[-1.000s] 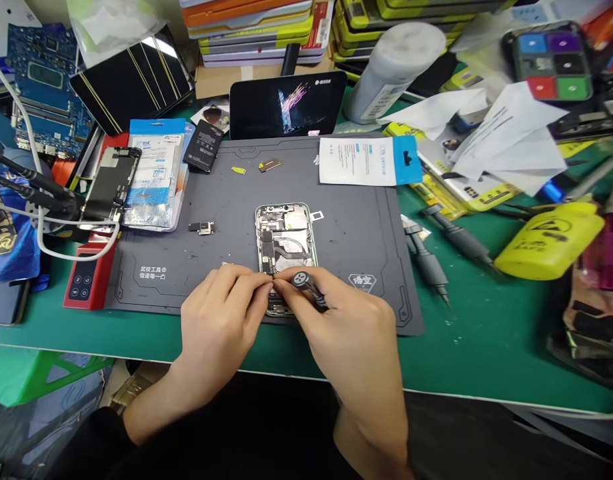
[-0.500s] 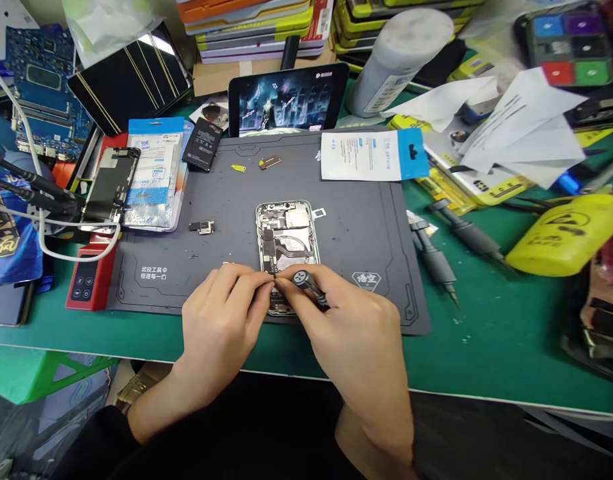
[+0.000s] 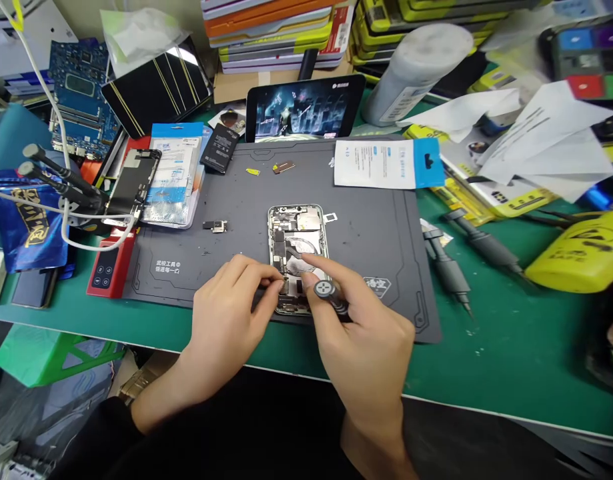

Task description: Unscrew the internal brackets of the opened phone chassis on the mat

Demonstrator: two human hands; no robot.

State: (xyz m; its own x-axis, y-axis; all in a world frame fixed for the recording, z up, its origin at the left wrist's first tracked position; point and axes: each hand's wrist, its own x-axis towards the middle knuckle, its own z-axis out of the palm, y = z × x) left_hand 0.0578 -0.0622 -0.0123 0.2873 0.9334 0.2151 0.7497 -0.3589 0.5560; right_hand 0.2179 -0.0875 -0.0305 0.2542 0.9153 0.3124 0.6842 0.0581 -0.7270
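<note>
An opened phone [image 3: 296, 240] lies face up on the dark grey work mat [image 3: 236, 200], its inner boards and cables showing. My left hand [image 3: 236, 307] rests at the phone's lower left edge, its fingertips pinched together on something too small to make out. My right hand [image 3: 361, 327] is closed around a small dark screwdriver [image 3: 329, 293], whose round cap faces me; its index finger stretches over the phone's lower half. The screwdriver's tip is hidden behind my fingers.
A small loose part [image 3: 216, 227] and two metal bits [image 3: 283, 167] lie on the mat. A phone screen [image 3: 133, 183] and blue packets [image 3: 173, 167] sit at left, a playing tablet [image 3: 306, 110] behind, screwdrivers [image 3: 449, 270] and a yellow bottle [image 3: 581, 250] at right.
The view has shifted, so everything sits further right. My right index finger has stretched out over the phone, and the screwdriver has dropped lower in that hand.
</note>
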